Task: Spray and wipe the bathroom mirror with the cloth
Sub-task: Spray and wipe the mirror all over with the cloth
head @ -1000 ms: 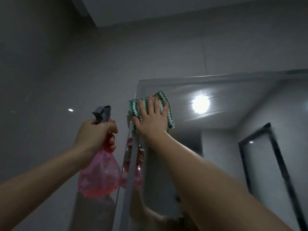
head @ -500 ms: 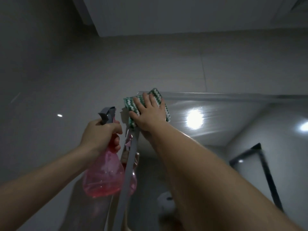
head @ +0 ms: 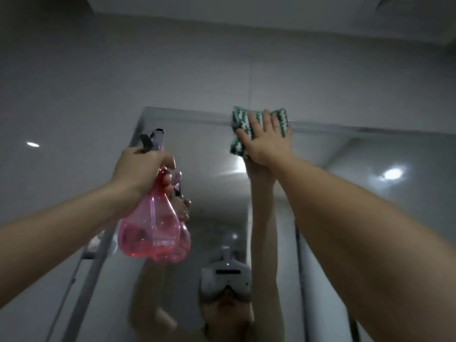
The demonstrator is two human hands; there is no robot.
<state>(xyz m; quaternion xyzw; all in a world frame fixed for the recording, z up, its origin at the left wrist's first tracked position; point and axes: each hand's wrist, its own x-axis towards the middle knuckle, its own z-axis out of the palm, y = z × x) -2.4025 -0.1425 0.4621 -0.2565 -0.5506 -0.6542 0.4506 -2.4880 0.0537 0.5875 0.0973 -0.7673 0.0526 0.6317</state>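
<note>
My right hand (head: pixel 265 141) presses the cloth (head: pixel 243 129) flat, fingers straight, against the mirror (head: pixel 345 193) at its top edge. My left hand (head: pixel 140 169) holds the spray bottle (head: pixel 153 233), grip closed round its neck. Recommended: keep even palm pressure and overlap each stroke along the edge.

Dim, grey, soft picture; lamp glare (head: pixel 392 174) on the mirror (head: pixel 345 169) right of the fingers; wide-angle bending at the edges.
</note>
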